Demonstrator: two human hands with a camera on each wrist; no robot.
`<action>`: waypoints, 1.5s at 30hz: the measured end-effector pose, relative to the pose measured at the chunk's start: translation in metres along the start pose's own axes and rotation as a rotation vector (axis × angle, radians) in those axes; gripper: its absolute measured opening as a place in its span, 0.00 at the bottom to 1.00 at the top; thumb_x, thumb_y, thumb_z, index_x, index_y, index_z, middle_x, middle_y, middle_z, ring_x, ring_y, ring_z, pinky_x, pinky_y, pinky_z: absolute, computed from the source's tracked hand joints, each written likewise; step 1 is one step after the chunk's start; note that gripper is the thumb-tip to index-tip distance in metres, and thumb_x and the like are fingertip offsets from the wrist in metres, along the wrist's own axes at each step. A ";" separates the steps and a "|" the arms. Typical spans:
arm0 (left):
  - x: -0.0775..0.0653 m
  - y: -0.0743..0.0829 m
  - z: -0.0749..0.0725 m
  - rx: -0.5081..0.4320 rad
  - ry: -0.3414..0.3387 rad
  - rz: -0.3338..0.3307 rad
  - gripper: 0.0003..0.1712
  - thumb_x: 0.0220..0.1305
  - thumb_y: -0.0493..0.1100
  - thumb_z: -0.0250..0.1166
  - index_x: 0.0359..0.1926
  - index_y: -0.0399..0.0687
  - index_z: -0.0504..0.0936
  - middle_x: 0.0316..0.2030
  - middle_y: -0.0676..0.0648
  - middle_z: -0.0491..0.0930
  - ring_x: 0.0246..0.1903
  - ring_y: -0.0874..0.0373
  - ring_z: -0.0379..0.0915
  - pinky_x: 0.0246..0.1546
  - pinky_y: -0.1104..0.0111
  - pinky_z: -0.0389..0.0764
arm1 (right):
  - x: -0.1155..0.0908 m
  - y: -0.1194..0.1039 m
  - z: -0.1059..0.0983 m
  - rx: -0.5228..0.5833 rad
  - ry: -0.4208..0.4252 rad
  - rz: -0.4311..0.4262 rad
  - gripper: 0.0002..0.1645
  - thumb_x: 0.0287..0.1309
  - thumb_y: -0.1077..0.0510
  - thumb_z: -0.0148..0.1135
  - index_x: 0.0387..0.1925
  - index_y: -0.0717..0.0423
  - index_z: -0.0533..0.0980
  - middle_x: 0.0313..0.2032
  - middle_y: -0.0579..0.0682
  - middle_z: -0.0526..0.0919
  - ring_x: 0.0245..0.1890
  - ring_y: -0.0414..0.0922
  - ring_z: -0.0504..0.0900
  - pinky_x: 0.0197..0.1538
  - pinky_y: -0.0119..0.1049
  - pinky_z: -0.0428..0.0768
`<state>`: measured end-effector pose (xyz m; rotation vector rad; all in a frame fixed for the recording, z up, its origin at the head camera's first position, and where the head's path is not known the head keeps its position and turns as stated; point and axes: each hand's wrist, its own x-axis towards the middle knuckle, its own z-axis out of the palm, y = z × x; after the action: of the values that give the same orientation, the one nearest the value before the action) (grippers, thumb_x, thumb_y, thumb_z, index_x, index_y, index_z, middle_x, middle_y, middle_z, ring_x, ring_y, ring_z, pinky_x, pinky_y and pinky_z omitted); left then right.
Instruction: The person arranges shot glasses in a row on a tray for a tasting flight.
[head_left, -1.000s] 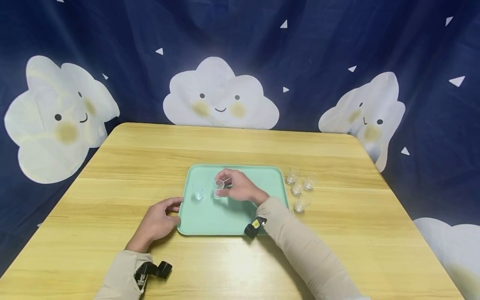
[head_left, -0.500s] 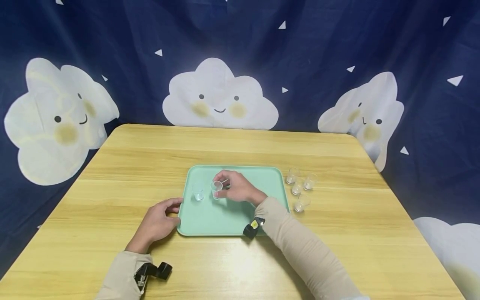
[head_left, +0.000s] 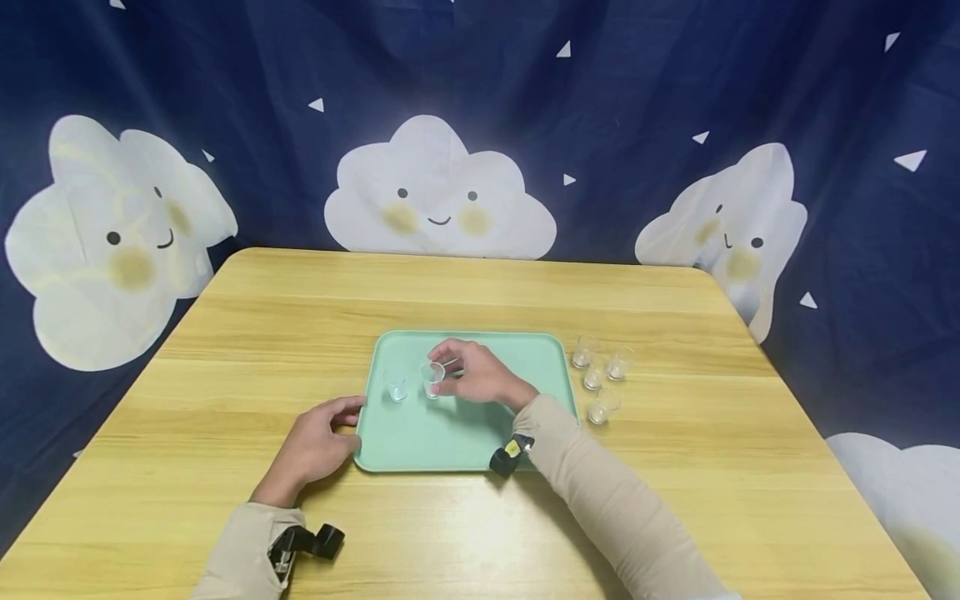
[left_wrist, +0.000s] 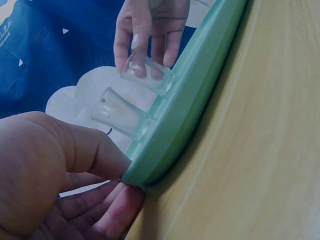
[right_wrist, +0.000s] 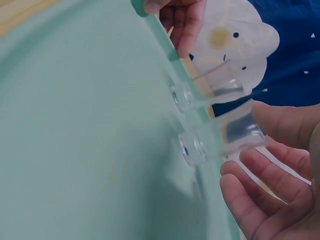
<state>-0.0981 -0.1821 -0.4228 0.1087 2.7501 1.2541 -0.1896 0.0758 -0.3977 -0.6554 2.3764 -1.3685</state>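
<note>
A pale green tray (head_left: 420, 446) lies on the table. My left hand (head_left: 318, 440) holds its left edge, with the thumb on the rim and the fingers against the outer side in the left wrist view. On the tray's left half, a small clear shot glass (head_left: 396, 386) stands upright. Just right of it is a second shot glass (right_wrist: 220, 135), upright with its base at the tray surface. My right hand (head_left: 480, 372) has thumb and fingers around this glass near its rim. How firmly it grips is hard to see.
Several more clear shot glasses (head_left: 592, 377) stand in a group on the wooden table (head_left: 300, 292), just beyond the tray's right edge. A dark blue cloth with white clouds (head_left: 442, 192) hangs behind the table.
The second glass has shifted slightly left toward the first, then stayed in place. In the last half second my right hand has eased slightly right. My left hand keeps still.
</note>
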 end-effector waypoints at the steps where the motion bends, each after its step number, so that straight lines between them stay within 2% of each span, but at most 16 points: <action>1: 0.000 0.000 0.000 0.001 0.001 0.001 0.34 0.49 0.32 0.61 0.62 0.39 0.74 0.47 0.42 0.82 0.49 0.48 0.76 0.49 0.54 0.73 | -0.001 0.000 -0.002 0.018 0.001 -0.004 0.25 0.52 0.65 0.70 0.53 0.62 0.74 0.48 0.54 0.80 0.47 0.48 0.81 0.52 0.34 0.77; 5: 0.000 0.000 -0.001 0.005 0.001 0.000 0.34 0.49 0.32 0.61 0.63 0.39 0.74 0.47 0.43 0.82 0.49 0.48 0.76 0.47 0.56 0.73 | -0.007 0.001 -0.012 0.090 0.001 -0.020 0.24 0.55 0.68 0.65 0.55 0.67 0.72 0.51 0.60 0.79 0.50 0.51 0.80 0.53 0.35 0.77; 8: 0.000 0.000 -0.001 0.005 -0.001 0.000 0.34 0.50 0.33 0.61 0.63 0.39 0.74 0.47 0.43 0.81 0.49 0.48 0.76 0.47 0.56 0.73 | -0.013 0.001 -0.022 0.110 0.011 -0.029 0.24 0.59 0.67 0.62 0.57 0.68 0.72 0.52 0.61 0.78 0.52 0.51 0.79 0.55 0.37 0.76; 14: -0.001 0.001 -0.001 0.000 -0.006 0.000 0.34 0.50 0.32 0.61 0.62 0.39 0.74 0.47 0.42 0.81 0.49 0.47 0.76 0.49 0.54 0.73 | -0.035 0.003 -0.047 0.166 0.084 -0.012 0.22 0.64 0.67 0.53 0.59 0.70 0.70 0.54 0.65 0.77 0.53 0.53 0.79 0.56 0.41 0.75; 21: 0.000 -0.001 -0.001 0.006 -0.006 -0.009 0.34 0.50 0.33 0.61 0.63 0.39 0.74 0.47 0.43 0.82 0.49 0.47 0.76 0.47 0.56 0.73 | -0.059 0.009 -0.077 0.272 0.134 -0.008 0.21 0.69 0.65 0.47 0.59 0.74 0.67 0.56 0.74 0.71 0.56 0.64 0.74 0.58 0.49 0.73; 25: 0.000 0.000 -0.001 0.003 -0.010 -0.019 0.34 0.50 0.33 0.61 0.63 0.40 0.74 0.47 0.43 0.82 0.49 0.48 0.76 0.46 0.58 0.73 | -0.077 0.015 -0.095 0.306 0.161 -0.014 0.23 0.72 0.63 0.44 0.59 0.77 0.64 0.57 0.74 0.70 0.58 0.69 0.70 0.61 0.52 0.70; 31: 0.000 0.001 0.000 -0.010 -0.011 -0.023 0.34 0.50 0.33 0.62 0.62 0.39 0.74 0.46 0.43 0.82 0.49 0.48 0.76 0.46 0.58 0.74 | -0.107 0.026 -0.120 0.259 0.221 -0.031 0.25 0.74 0.58 0.42 0.59 0.78 0.64 0.58 0.73 0.69 0.56 0.64 0.74 0.59 0.50 0.72; 35: -0.001 0.001 0.000 -0.013 -0.011 -0.022 0.34 0.50 0.33 0.62 0.62 0.39 0.74 0.46 0.43 0.82 0.49 0.48 0.76 0.45 0.59 0.74 | -0.121 0.033 -0.128 0.243 0.252 -0.033 0.25 0.74 0.58 0.42 0.57 0.79 0.65 0.55 0.72 0.73 0.50 0.51 0.81 0.57 0.46 0.75; 38: 0.000 0.002 0.000 -0.007 -0.006 -0.018 0.34 0.50 0.33 0.62 0.62 0.40 0.74 0.46 0.43 0.82 0.48 0.48 0.76 0.45 0.59 0.74 | -0.131 0.039 -0.132 0.231 0.269 -0.026 0.24 0.74 0.59 0.43 0.56 0.79 0.66 0.53 0.70 0.75 0.48 0.44 0.82 0.55 0.41 0.76; 41: 0.001 0.001 0.000 -0.004 -0.002 -0.016 0.33 0.50 0.33 0.62 0.62 0.40 0.75 0.46 0.44 0.82 0.48 0.48 0.76 0.45 0.59 0.74 | -0.141 0.044 -0.135 0.207 0.270 -0.021 0.23 0.73 0.61 0.43 0.55 0.80 0.66 0.54 0.71 0.73 0.49 0.46 0.82 0.55 0.39 0.76; 45: 0.001 0.001 0.001 -0.005 -0.004 -0.018 0.34 0.50 0.33 0.62 0.62 0.40 0.74 0.46 0.44 0.82 0.48 0.48 0.76 0.45 0.59 0.74 | -0.153 0.052 -0.139 0.144 0.258 -0.014 0.19 0.69 0.64 0.50 0.54 0.78 0.69 0.52 0.74 0.74 0.49 0.47 0.81 0.53 0.34 0.77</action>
<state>-0.0989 -0.1811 -0.4229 0.0857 2.7385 1.2546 -0.1401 0.2803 -0.3677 -0.4816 2.4367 -1.7026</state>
